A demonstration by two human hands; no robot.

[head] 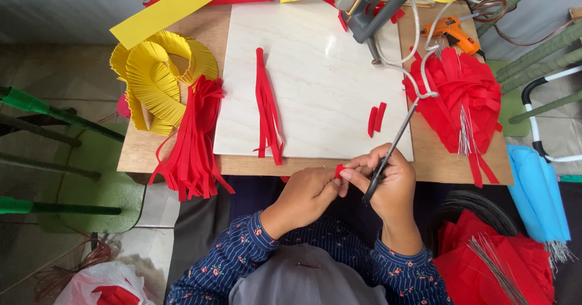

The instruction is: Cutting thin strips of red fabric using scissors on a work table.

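Observation:
My left hand (306, 194) pinches a small red foam piece (339, 170) just below the front edge of the white marble slab (327, 74). My right hand (391, 187) touches the same piece with its fingertips and grips a thin dark tool (394, 144) that slants up to the right toward white cables. Two short red strips (376, 119) lie on the slab just above my hands. A bundle of long red strips (267, 108) lies on the slab's left part.
Red strips (194, 141) and yellow fringed foam (160, 77) lie at the left of the wooden table (445, 165). A red petal heap (464, 99), orange glue gun (454, 33) and grey tool (370, 5) sit at the right. Green chairs (91, 171) stand left; blue bundle (539, 196) stands right.

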